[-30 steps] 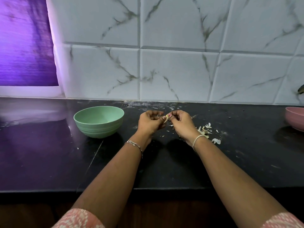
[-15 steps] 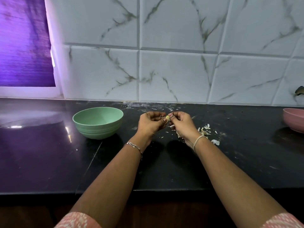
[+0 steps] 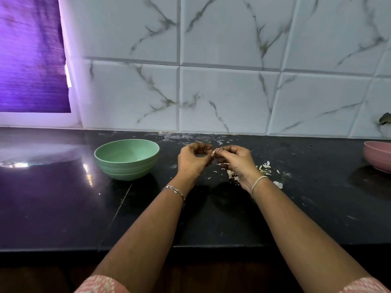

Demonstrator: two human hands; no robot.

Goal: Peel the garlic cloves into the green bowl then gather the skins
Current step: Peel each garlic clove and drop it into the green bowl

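Hardly moved — L grip (image 3: 190, 162) & R grip (image 3: 237, 163) still pinch garlic clove (image 3: 214, 151) together, fingers curled, above counter (image 3: 211, 220).

We have a single view, from a camera worn on the head. It looks forward and down over the near edge of the counter (image 3: 63, 208), squarely at the tiled wall (image 3: 232, 98). Both forearms (image 3: 148, 229) reach in from the bottom; the left hand (image 3: 191, 162) and right hand (image 3: 238, 163) meet near mid-frame. A pink bowl (image 3: 378, 155) is cut by the right edge.
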